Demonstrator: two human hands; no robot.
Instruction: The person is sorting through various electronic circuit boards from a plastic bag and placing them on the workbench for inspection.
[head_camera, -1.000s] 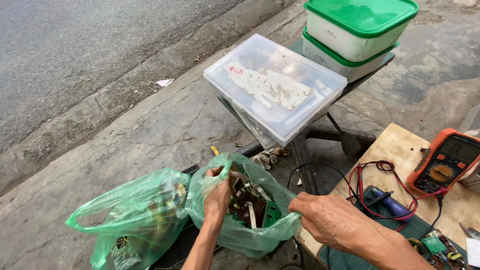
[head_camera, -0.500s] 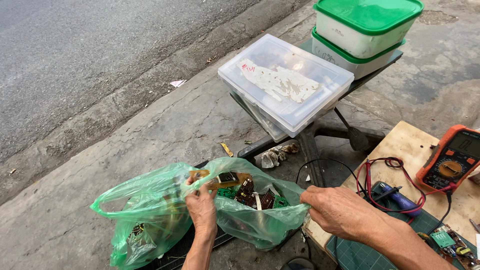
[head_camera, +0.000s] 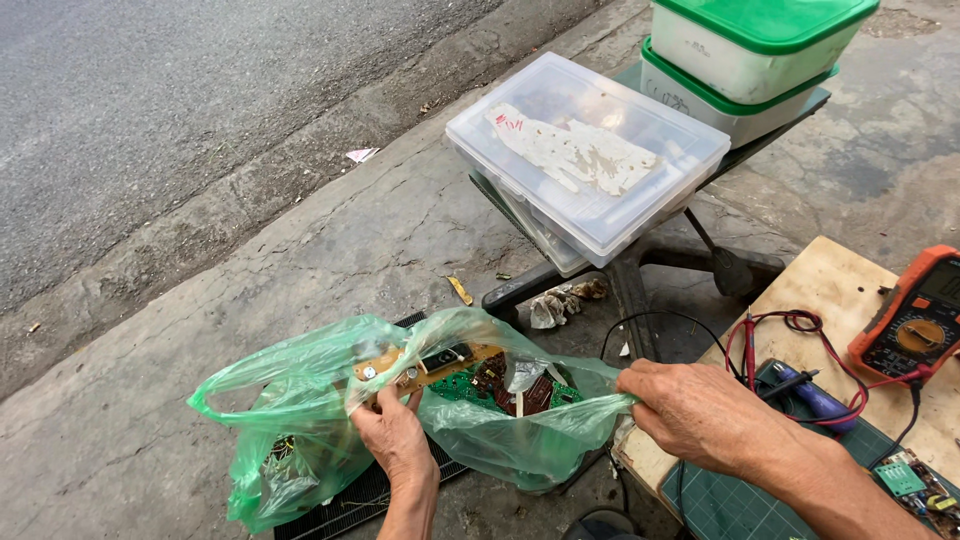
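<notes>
Two green plastic bags (head_camera: 300, 440) lie before me on the pavement. My left hand (head_camera: 395, 440) grips one brown circuit board (head_camera: 420, 368) at the bag's mouth; my right hand (head_camera: 690, 410) pinches its rim. Three lidded boxes (head_camera: 590, 150) stand behind.

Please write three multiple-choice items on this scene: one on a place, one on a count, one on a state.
1. Where does the orange multimeter lie?
A. on the wooden board at the right
B. in the green bag
C. on the clear box

2. How many green-lidded white tubs are stacked?
A. one
B. two
C. four

3. What is the left hand doing?
A. resting flat on the pavement
B. holding a tan circuit board at the mouth of the translucent green plastic bag
C. gripping the multimeter

Key: 1 A, it sits on the board beside the red leads; 2 B, one sits atop the other; 3 B, its fingers pinch the board while the right hand pulls the bag's edge.
</notes>
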